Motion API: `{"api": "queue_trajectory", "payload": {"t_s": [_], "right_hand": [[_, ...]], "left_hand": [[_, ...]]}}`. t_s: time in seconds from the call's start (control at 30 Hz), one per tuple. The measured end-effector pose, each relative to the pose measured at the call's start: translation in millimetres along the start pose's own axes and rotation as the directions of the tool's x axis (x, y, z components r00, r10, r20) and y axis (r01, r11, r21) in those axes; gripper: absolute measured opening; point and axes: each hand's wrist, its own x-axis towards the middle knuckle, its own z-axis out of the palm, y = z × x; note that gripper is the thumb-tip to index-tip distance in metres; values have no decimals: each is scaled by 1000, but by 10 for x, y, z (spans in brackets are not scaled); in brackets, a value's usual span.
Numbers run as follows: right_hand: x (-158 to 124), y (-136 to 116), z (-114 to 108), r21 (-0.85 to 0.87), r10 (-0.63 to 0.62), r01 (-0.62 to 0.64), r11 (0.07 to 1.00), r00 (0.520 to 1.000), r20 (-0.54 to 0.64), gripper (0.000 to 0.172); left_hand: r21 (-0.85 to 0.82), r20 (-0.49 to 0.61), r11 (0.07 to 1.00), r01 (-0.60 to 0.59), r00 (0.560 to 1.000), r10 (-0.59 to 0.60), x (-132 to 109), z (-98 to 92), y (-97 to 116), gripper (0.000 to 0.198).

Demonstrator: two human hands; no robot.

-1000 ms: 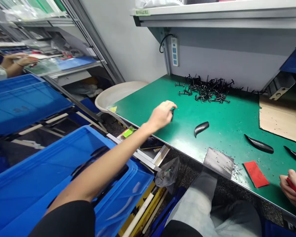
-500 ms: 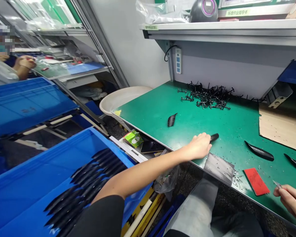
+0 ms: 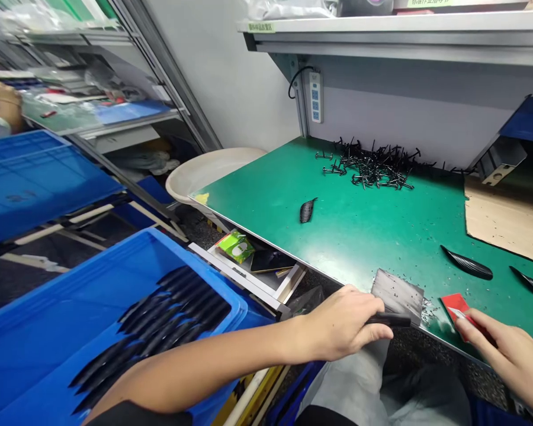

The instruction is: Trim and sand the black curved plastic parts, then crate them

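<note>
My left hand (image 3: pixel 344 325) grips a black leaf-shaped plastic part (image 3: pixel 393 319) at the table's front edge, beside a worn grey pad (image 3: pixel 396 290) with black shavings on it. In my right hand (image 3: pixel 493 337) is a small knife with a pointed metal blade (image 3: pixel 458 312), and its handle is mostly hidden by the fingers. The blade lies over a red pad (image 3: pixel 452 300), partly covered by that hand. Similar ribbed black parts, a small one (image 3: pixel 308 210) and a longer one (image 3: pixel 466 263), rest on the green table (image 3: pixel 257 201); another sits at the right edge.
A pile of black branched pieces (image 3: pixel 373 165) lies at the back. To my left, a blue bin (image 3: pixel 39 331) holds rows of black parts (image 3: pixel 160 325). A white basin (image 3: pixel 213 171) stands past the table's left edge; cardboard (image 3: pixel 506 219) lies right. A co-worker's hand (image 3: pixel 4 103) shows far left.
My left hand has drawn the black part from the table towards me, to the front edge. My right hand has moved left with the knife, over the red pad. The view has shifted slightly.
</note>
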Motion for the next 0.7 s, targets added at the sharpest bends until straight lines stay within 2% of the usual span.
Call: {"api": "queue_trajectory", "payload": {"t_s": [0.07, 0.13, 0.23, 0.3, 0.37, 0.43, 0.6, 0.7], "right_hand": [[10, -92, 8, 13, -4, 2, 1000, 996, 87, 51], [-2, -217, -14, -14, -25, 26, 1000, 995, 94, 49], [-51, -492, -53, -123, -150, 151, 981, 989, 16, 49], [-92, -707, -40, -185, -280, 273, 944, 960, -14, 51], [-130, -901, 9, -213, -386, 378, 901, 923, 8, 57], [-157, -1038, 69, -235, -440, 435, 869, 897, 32, 63], [-161, -1108, 143, -365, -458, 417, 832, 888, -30, 70], [-162, -1065, 171, -422, -435, 397, 816, 901, 6, 76]], "left_hand": [[120, -47, 980, -156, 986, 162, -14, -20, -33, 23], [285, -89, 920, -268, 949, 304, -28, -57, -27, 21], [551, -170, 767, -329, 856, 488, -38, -125, 32, 30], [627, -192, 698, -346, 800, 569, -38, -162, 85, 32], [642, -199, 676, -363, 773, 603, -40, -187, 135, 29], [639, -192, 666, -384, 759, 622, -47, -204, 173, 26], [665, -174, 632, -397, 742, 648, -71, -222, 199, 22], [684, -158, 610, -401, 735, 660, -77, -205, 198, 20]]}}
